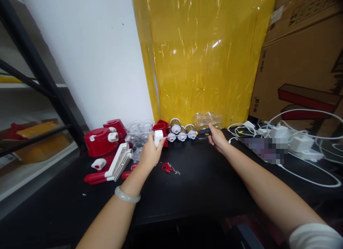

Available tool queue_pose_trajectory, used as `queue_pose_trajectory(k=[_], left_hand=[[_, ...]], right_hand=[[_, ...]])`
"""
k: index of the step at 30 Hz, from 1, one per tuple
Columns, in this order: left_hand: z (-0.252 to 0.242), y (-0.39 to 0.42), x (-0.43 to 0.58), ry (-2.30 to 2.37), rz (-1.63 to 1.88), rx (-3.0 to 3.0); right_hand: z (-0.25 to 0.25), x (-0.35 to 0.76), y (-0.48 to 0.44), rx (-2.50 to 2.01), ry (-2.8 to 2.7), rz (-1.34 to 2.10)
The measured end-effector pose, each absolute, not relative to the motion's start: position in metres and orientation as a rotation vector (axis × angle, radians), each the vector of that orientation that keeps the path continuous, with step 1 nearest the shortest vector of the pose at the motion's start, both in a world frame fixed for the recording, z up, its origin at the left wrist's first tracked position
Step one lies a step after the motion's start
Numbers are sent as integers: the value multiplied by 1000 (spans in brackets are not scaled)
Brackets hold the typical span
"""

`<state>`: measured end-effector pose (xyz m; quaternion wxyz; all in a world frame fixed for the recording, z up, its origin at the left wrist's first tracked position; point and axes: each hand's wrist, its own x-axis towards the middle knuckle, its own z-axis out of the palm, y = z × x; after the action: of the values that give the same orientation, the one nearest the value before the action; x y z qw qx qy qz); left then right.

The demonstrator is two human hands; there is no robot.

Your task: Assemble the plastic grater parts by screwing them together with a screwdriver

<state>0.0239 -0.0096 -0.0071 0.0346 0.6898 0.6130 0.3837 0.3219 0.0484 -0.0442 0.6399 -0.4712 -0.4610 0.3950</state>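
Observation:
My left hand point(150, 153) is closed on a small white plastic part point(158, 136), held above the black table point(203, 184). My right hand point(217, 138) grips the yellow and black handle of a screwdriver point(199, 133). The screwdriver's thin shaft runs left, and its tip meets the white part. Small red pieces and a few screws point(169, 167) lie on the table just below my left hand.
Red and white appliance parts point(103, 141) lie at the left. Clear cups point(139, 131), metal drums point(182, 131) and clear bowls point(207, 119) line the back. White chargers and cables point(294, 141) spread at the right. A yellow sheet and cardboard boxes stand behind.

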Motion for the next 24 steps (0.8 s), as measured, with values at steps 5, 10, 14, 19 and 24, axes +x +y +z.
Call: queue_pose_trajectory(k=[5, 10, 14, 19, 24], left_hand=[[-7, -11, 26, 1880, 1161, 2120], [-8, -11, 26, 1871, 1156, 2135], [-10, -8, 24, 1865, 1169, 2146], [-7, -9, 23, 1905, 1193, 2119], [-4, -12, 24, 1908, 1171, 2132]], right_hand=[[-44, 323, 47, -1113, -1036, 855], [-46, 326, 51, -1184, -982, 847], [-41, 323, 51, -1198, -916, 966], [-36, 316, 46, -931, -863, 1206], [-38, 317, 45, -813, -849, 1161]])
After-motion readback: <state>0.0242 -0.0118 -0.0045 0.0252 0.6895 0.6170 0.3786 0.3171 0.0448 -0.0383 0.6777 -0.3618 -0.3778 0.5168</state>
